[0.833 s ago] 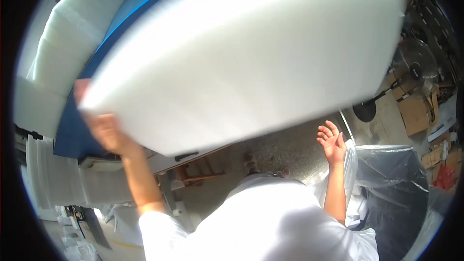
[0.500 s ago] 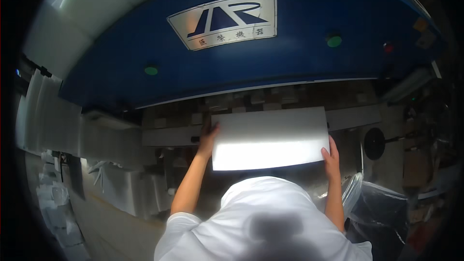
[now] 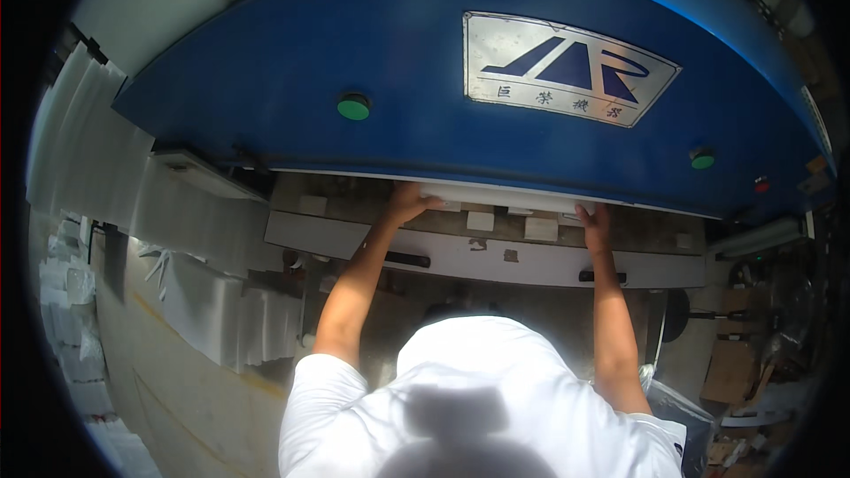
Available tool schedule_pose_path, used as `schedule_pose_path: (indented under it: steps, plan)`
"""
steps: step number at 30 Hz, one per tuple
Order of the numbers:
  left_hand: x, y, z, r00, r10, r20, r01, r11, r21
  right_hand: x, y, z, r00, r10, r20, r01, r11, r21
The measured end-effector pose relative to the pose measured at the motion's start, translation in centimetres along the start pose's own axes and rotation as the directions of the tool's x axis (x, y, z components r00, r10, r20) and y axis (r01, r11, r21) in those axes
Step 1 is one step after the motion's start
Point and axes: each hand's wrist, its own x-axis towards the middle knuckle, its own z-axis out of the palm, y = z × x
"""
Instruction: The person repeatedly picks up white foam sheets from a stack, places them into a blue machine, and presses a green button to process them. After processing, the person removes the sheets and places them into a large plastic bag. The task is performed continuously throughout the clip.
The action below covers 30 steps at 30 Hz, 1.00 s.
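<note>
A white foam sheet point(image 3: 505, 197) lies mostly under the lower edge of the blue machine front point(image 3: 398, 44), so just its near strip shows. My left hand point(image 3: 411, 203) grips its left end, fingers partly hidden by the machine edge. At the sheet's right end, my right hand point(image 3: 597, 225) holds on, with the thumb at the near edge. Beneath the sheet is a brown die board point(image 3: 354, 214) bearing several small pale blocks point(image 3: 541, 228). Its white front rail point(image 3: 496, 267) has dark handle slots.
Two green buttons point(image 3: 353, 106) and a red one point(image 3: 761, 184) sit on the machine front. Stacked white foam sheets point(image 3: 88, 142) stand at the left, with more point(image 3: 208, 310) nearer me. Cardboard point(image 3: 730, 370) and clear plastic film point(image 3: 677, 407) are at the right.
Both hands have moved forward with the foam sheet, from in front of the die board to under the machine edge. The die board and its blocks have come into fuller view.
</note>
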Motion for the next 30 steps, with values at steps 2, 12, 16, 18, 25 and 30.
schedule_pose_path:
  steps: [2, 12, 16, 18, 25, 30]
  plan:
    - [1.1, -1.3, -0.2, 1.000, 0.003, -0.013, -0.003, 1.000, -0.016, 1.0, 0.5, -0.1, 0.992, 0.064, 0.108, -0.052, 0.993, -0.110]
    - [3.2, -1.4, 0.7, 0.983, 0.150, -0.110, -0.125, 0.970, 0.209, 2.7, 7.7, -1.2, 0.987, -0.064, 0.145, 0.140, 0.778, -0.612]
    - [2.6, -1.8, 0.2, 0.998, 0.044, 0.051, -0.055, 0.970, 0.238, 3.0, 4.5, -0.4, 0.953, 0.248, 0.176, -0.113, 0.826, -0.551]
    - [2.4, 1.2, -0.7, 0.996, 0.003, 0.088, -0.012, 0.995, 0.100, 2.1, 4.1, -0.9, 0.960, 0.235, 0.150, -0.161, 0.906, -0.391]
    - [-8.3, 3.6, -1.6, 0.865, 0.502, -0.019, -0.426, 0.753, 0.501, -5.2, -1.4, -3.2, 0.850, -0.147, -0.506, -0.017, 0.952, -0.305]
    - [-5.1, 15.8, -11.4, 0.380, 0.793, -0.475, -0.260, 0.585, 0.768, 3.5, -15.6, -8.7, 0.671, -0.578, -0.465, 0.238, 0.761, -0.603]
